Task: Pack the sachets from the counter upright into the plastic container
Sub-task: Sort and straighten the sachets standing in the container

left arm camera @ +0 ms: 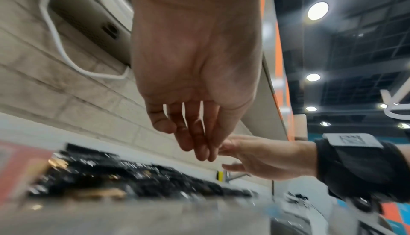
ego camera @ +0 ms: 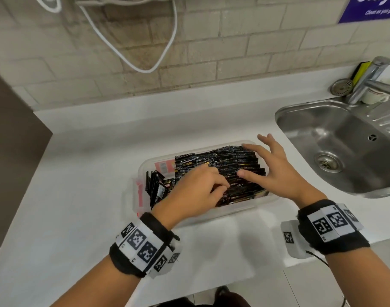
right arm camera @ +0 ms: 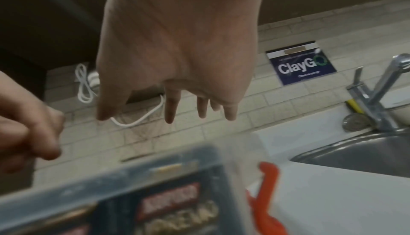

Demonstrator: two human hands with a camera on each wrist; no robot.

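Right now the sachets (ego camera: 234, 167) sit packed in dark rows inside the plastic container (ego camera: 143, 165), filling most of it from the middle to the right end. At the left end a few black sachets (ego camera: 155, 187) lean tilted rather than upright, w/ a red-and-white label showing on the floor behind them. The container is clear, w/ a red clip (ego camera: 139, 193) on its left end and another red clip (right arm camera: 266, 182) on the right end in the right wrist view. It rests on the white counter (ego camera: 79, 173), well left of the steel sink (ego camera: 344, 138).

Your left hand (ego camera: 194, 191) is over the near middle of the rows, knuckles up, fingers curled down into the sachets; whether they pinch one you can't tell from the head view, and the left wrist view is too blurred to settle it. Your right hand (ego camera: 276, 165) is spread wide, fingers apart and straight, thumb lying on the sachet tops, other fingers reaching past the far right corner of the container.

Both wrists carry black bands w/ printed marker tags. Behind the sink stands a chrome tap (ego camera: 371, 78), beside it a yellow sponge (ego camera: 361, 70) and a round strainer (ego camera: 341, 86). A white cable (ego camera: 145, 69) loops down the tiled wall, and a blue sign (right arm camera: 299, 65) reads ClayGo.
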